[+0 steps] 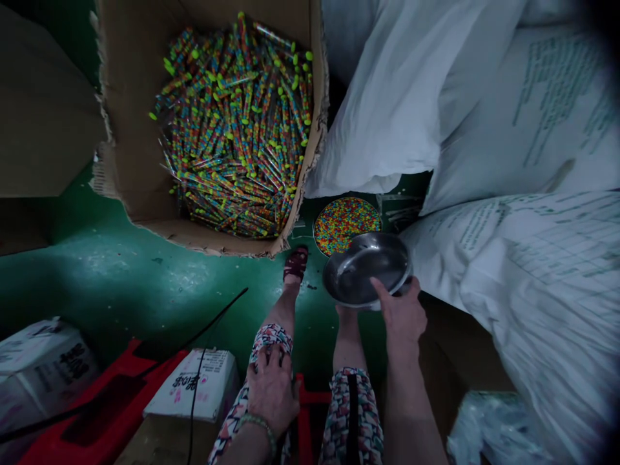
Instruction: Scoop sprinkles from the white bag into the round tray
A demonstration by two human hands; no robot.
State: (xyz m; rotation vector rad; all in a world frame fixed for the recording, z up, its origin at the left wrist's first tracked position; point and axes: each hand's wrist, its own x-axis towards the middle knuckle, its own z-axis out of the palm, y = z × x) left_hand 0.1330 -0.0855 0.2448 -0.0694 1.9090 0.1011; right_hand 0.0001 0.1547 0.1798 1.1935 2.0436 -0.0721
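Observation:
In my right hand [404, 310] I grip a round metal bowl [358, 271] by its near right rim, thumb over the inside. No contents show in the bowl. Just beyond it, on the floor, a round container of small multicoloured beads or candies [346, 223] is partly covered by the bowl's far edge. My left hand [274, 387], with a beaded bracelet at the wrist, rests on my left knee, fingers spread and holding nothing.
A torn cardboard box [140, 129] at the upper left holds many clear tubes [242, 135] with yellow-green caps. White sacks [523, 258] crowd the right side. White cartons [194, 384] and a red plastic stool [106, 400] stand at lower left, with a black cable [213, 323] across them.

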